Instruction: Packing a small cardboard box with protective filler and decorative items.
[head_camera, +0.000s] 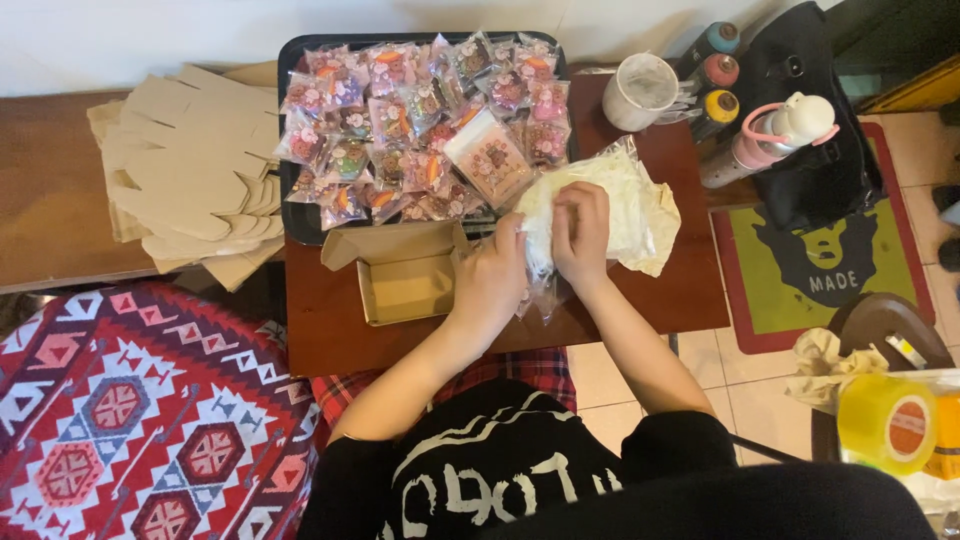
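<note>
Nearest the wearer, both hands meet over the front edge of a dark wooden table. The left hand is curled, its fingertips pinching the edge of a clear plastic bag of white paper shreds, while the right hand, just beside it and touching it, has its fingers bent down into the same bag, gripping the white filling. Part of the clear plastic hangs below the hands toward the table edge. Immediately left of the left hand lies an open small cardboard box, flaps spread, its inside bare. Beyond the hands sits a black tray heaped with small cellophane packets of colourful trinkets. Far left of the hands a stack of flat, unfolded cardboard blanks rests on a lower surface. Beyond and to the right of the right hand stand a white mug, three marker-like bottles and a pink-handled bottle against a black bag.
</note>
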